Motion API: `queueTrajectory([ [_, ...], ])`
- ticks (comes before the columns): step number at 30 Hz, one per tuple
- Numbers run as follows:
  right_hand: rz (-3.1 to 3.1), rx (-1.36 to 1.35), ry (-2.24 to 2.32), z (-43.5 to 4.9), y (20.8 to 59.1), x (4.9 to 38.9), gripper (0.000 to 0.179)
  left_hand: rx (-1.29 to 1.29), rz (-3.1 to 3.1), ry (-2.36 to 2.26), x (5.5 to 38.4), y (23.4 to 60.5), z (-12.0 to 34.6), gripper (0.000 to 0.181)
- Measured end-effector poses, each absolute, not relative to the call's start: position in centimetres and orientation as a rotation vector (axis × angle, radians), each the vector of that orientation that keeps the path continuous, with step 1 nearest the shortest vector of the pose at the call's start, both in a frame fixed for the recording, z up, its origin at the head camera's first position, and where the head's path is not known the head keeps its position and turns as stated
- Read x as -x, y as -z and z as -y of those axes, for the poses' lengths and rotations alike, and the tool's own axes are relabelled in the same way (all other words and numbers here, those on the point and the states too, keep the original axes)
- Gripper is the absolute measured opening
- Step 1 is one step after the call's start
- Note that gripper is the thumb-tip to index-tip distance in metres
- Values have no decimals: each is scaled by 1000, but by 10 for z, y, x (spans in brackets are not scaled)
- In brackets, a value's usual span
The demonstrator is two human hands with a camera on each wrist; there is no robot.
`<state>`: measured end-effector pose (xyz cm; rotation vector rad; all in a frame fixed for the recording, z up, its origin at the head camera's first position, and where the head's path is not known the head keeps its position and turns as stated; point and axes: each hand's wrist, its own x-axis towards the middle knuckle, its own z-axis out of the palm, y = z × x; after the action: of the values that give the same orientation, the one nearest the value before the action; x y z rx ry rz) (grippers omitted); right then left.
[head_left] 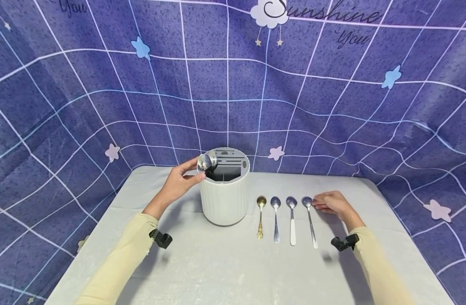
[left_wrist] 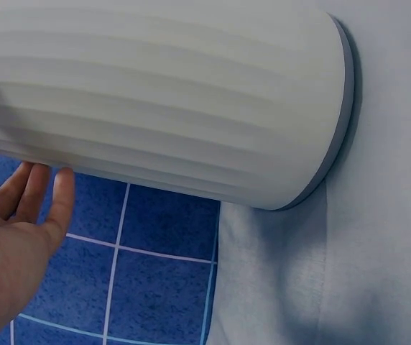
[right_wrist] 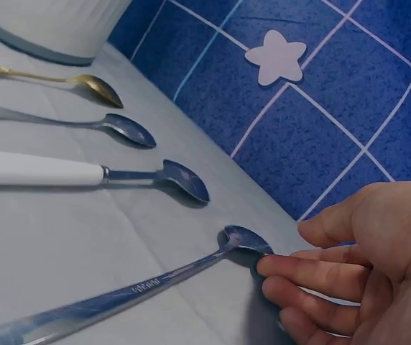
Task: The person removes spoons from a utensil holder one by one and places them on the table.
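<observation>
My left hand (head_left: pixel 181 180) rests against the left side of a white ribbed utensil holder (head_left: pixel 225 203), thumb near the front of its rim and fingers toward the back. In the left wrist view several fingertips touch its wall. Shiny metal utensil heads (head_left: pixel 207 161) stick up from the holder's left compartment. At the right, my right hand (head_left: pixel 333 202) has its fingertips at the bowl of the rightmost silver spoon (head_left: pixel 311 220), with the thumb held apart. That spoon lies flat on the cloth, its handle toward me.
Left of that spoon lie a white-handled spoon (head_left: pixel 292 224), a plain silver spoon (head_left: pixel 276 218) and a gold spoon (head_left: pixel 260 216), side by side. The holder's top has slots and a dark divided opening. A blue grid curtain (head_left: pixel 233 84) hangs behind the white-covered table (head_left: pixel 225 271).
</observation>
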<state>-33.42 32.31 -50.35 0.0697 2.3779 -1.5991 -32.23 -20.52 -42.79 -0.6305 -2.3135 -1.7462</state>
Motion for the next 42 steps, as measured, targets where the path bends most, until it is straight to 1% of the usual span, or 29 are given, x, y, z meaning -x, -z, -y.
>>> queueTrajectory([
  [5, -2385, -57, 1586, -328, 498, 330, 49, 624, 2320, 1726, 322, 428, 206, 60],
  [10, -2416, -27, 1582, -328, 487, 329, 47, 613, 2330, 1727, 321, 427, 205, 60],
  [17, -2595, 153, 1505, -308, 456, 328, 44, 620, 2339, 1729, 320, 426, 204, 59],
  [27, -2816, 392, 1372, -253, 387, 326, 35, 624, 2318, 1743, 321, 426, 204, 60],
  [33, -2785, 537, 1421, -214, 346, 324, 32, 612, 2326, 1733, 321, 426, 204, 60],
  [42, -2737, 728, 1432, -161, 313, 323, 32, 600, 2343, 1738, 320, 425, 205, 60],
])
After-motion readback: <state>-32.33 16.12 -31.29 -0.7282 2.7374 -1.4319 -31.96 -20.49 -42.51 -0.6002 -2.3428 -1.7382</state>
